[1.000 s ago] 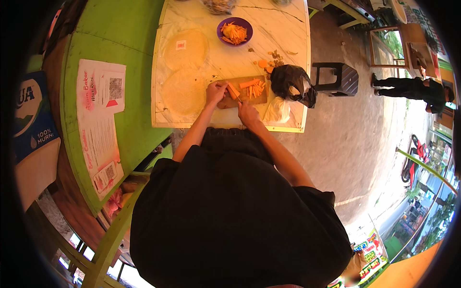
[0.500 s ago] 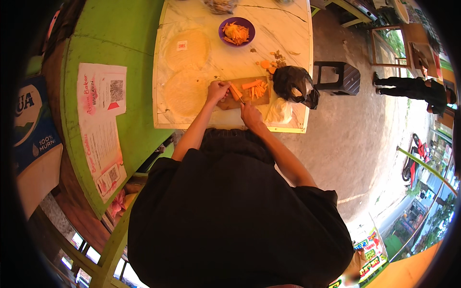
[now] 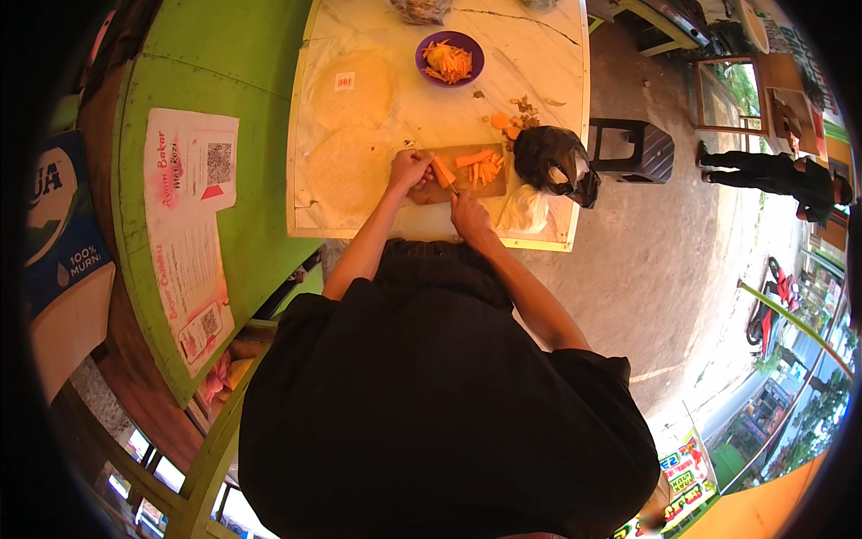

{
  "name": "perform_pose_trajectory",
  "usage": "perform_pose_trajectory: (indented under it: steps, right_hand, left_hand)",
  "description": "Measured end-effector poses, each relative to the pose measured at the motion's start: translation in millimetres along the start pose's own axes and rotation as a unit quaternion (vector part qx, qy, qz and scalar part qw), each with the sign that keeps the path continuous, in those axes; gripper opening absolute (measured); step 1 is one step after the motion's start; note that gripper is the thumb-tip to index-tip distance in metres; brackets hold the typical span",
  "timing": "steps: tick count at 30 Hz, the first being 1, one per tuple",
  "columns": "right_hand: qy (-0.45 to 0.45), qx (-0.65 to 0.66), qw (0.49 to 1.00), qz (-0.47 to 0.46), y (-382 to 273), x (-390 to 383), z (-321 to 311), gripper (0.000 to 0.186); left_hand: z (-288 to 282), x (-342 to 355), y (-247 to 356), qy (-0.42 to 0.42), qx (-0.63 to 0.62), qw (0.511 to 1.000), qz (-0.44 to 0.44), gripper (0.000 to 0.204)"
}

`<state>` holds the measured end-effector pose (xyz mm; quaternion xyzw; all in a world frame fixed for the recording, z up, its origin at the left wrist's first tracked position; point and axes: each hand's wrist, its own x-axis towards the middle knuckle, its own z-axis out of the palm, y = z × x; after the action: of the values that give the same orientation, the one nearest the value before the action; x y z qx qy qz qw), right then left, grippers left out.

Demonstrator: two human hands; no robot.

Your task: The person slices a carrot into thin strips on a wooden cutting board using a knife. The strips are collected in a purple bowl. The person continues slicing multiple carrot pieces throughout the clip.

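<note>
My left hand (image 3: 411, 170) is closed on the far-left end of a piece of carrot (image 3: 443, 171) over a wooden cutting board (image 3: 489, 189). My right hand (image 3: 469, 216) grips a knife, its handle mostly hidden in my fingers. The short visible part of the blade (image 3: 454, 191) meets the near end of the carrot. Cut carrot sticks (image 3: 486, 169) lie in a small heap on the board's right half. Farther off, a purple bowl (image 3: 479, 61) holds more carrot strips and a paler piece I cannot make out.
A black plastic bag (image 3: 549, 162) and a pale bag (image 3: 523, 211) sit right of the board. Carrot ends and brown scraps (image 3: 524, 114) lie beyond it. Round pale sheets in clear wrap (image 3: 355, 94) cover the table's left. A black stool (image 3: 633, 148) stands right; a person (image 3: 781, 171) stands farther off.
The whole view has shifted slightly. Both hands stay at the carrot, with the knife still against it; hardly anything else differs.
</note>
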<state>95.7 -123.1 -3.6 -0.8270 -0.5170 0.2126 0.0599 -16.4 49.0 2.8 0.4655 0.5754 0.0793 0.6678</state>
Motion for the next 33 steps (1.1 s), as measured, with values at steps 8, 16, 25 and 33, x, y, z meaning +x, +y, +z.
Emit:
perform_pose_trajectory:
  steps: [8,16,25,33]
  right_hand:
    - [-0.004,-0.005,1.0,-0.005,-2,-2,-6,0.039]
    - [0.021,-0.014,0.999,-0.03,4,0,6,0.039]
    - [-0.011,0.041,0.999,0.004,1,0,-3,0.039]
    - [0.041,0.021,0.999,-0.026,4,-2,9,0.038]
  left_hand:
    - [-5,3,-3,-0.008,0.011,1.0,-0.007,0.029]
    - [-4,6,-1,0.0,0.012,1.0,-0.01,0.03]
    - [-6,3,7,-0.003,0.015,1.0,-0.025,0.031]
    - [0,-5,7,0.017,-0.008,0.999,-0.033,0.03]
